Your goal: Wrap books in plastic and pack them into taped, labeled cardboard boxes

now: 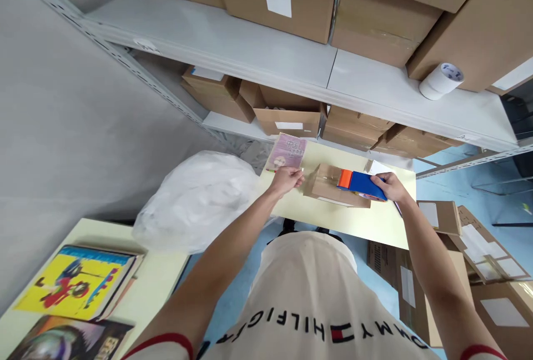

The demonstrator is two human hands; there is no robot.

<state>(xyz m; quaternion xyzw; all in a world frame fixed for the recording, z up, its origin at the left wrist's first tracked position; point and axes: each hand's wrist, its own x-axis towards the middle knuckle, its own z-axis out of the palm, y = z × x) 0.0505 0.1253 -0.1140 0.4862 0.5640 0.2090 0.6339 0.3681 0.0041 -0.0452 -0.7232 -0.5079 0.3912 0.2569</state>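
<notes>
A blue-and-orange plastic tape dispenser (363, 183) is gripped by the right hand (389, 187) over a small brown cardboard box (327, 189), beside which the left hand (287, 179) is closed.

The right grip (385, 185) partly hides the tape dispenser (361, 183).

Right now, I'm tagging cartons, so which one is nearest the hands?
The carton on the cream table, under the blue tape dispenser; the others are on shelves or stacked at right.
</notes>
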